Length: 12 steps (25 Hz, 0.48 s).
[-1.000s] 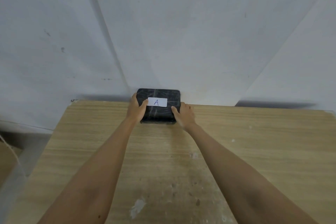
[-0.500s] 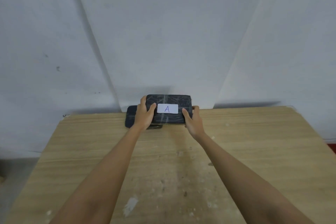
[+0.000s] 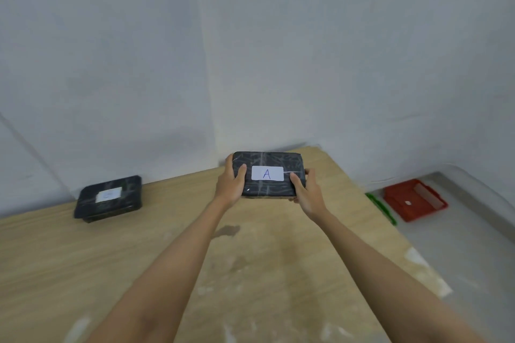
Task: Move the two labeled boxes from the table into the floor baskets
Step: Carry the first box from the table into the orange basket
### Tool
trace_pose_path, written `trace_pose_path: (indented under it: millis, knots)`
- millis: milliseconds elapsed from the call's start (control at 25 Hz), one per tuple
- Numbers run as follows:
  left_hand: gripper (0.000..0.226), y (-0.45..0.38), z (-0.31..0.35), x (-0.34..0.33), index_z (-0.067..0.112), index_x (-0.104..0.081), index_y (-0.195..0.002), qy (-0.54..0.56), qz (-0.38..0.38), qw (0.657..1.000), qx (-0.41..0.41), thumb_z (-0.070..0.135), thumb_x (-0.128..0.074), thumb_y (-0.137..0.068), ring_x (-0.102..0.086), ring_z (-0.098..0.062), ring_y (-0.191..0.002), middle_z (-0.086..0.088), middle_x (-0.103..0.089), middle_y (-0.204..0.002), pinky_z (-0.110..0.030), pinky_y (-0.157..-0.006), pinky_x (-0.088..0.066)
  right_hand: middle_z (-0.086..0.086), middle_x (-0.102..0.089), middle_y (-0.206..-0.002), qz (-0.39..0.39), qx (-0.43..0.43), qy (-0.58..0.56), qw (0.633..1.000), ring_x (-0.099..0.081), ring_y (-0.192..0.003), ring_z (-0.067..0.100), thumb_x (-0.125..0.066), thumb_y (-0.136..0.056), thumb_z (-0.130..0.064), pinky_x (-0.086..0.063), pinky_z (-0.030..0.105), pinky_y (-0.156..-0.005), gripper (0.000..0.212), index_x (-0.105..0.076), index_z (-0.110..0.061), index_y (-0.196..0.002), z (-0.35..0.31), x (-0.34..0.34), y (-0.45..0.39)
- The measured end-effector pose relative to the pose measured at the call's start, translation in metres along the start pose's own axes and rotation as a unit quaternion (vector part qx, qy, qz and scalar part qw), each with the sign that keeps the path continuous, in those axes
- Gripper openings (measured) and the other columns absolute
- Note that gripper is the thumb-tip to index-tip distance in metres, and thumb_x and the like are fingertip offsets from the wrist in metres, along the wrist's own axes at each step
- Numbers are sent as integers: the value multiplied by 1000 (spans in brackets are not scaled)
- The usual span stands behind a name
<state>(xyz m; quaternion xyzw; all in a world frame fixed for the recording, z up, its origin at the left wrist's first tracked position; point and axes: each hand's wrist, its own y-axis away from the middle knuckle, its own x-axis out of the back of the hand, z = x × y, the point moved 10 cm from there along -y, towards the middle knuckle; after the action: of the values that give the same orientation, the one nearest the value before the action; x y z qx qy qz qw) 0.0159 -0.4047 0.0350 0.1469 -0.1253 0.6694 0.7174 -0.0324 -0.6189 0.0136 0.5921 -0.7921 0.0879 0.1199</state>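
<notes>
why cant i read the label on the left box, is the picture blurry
Head view: yes, the left box is smeared by motion blur, so its label is unreadable; box A, held in both hands, stays sharp. Wide-angle lens bends the table edges; lighting is soft, without glare.

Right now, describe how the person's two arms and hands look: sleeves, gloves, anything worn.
Both arms are bare from the bottom of the picture to the fingertips: no sleeves show. The left hand and right hand wear no gloves, and no watch, bracelet or ring can be seen. No marks or tape show on either forearm. Fingernails are too small to judge.
</notes>
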Motion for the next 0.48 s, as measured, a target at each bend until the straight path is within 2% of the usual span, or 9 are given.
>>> trace_pose_path:
  millis: [120,320,480]
  knots:
    - [51,16,32,-95,28,-25,-146,18,-12,1000,-12,36,-39,-97,-58,-21,-104,4,-62,-115,-28,-88,-41,-13,-60,-89,24,-3,22,999,-65,-77,14,-47,-94,-41,-58,44,-69,26,-36,-20,-104,27,100,6]
    - [48,37,91,-255,31,-29,-142,31,-76,996,-46,36,-40,-96,-56,-16,-89,10,-59,-101,-26,-81,-38,-5,-61,-88,99,-26,41,994,-65,-82,22,-48,-93,-44,-58,49,-76,30,-36,-18,-102,78,264,18]
    - [49,34,138,-361,28,-28,-143,15,-114,990,-81,35,-39,-96,-53,-14,-89,10,-57,-100,-27,-83,-38,-13,-57,-84,152,-46,45,986,-65,-86,25,-49,-91,-46,-57,53,-82,32,-38,-19,-104,111,369,9]
